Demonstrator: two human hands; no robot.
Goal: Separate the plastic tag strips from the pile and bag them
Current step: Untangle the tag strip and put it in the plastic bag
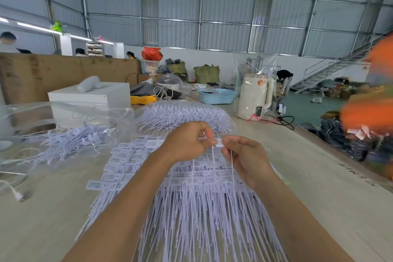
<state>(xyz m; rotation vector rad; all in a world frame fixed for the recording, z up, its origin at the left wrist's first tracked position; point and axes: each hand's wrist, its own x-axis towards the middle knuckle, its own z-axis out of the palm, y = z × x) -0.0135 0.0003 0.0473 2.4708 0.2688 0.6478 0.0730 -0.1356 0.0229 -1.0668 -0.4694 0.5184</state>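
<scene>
Head view: broad pale table, spread with a big pile of white tag strips, tails fanned toward the camera. Left of it, a clear bag holding loose strips. Above the pile, left hand and right hand, each grip pinched on one tag strip held between them.
</scene>
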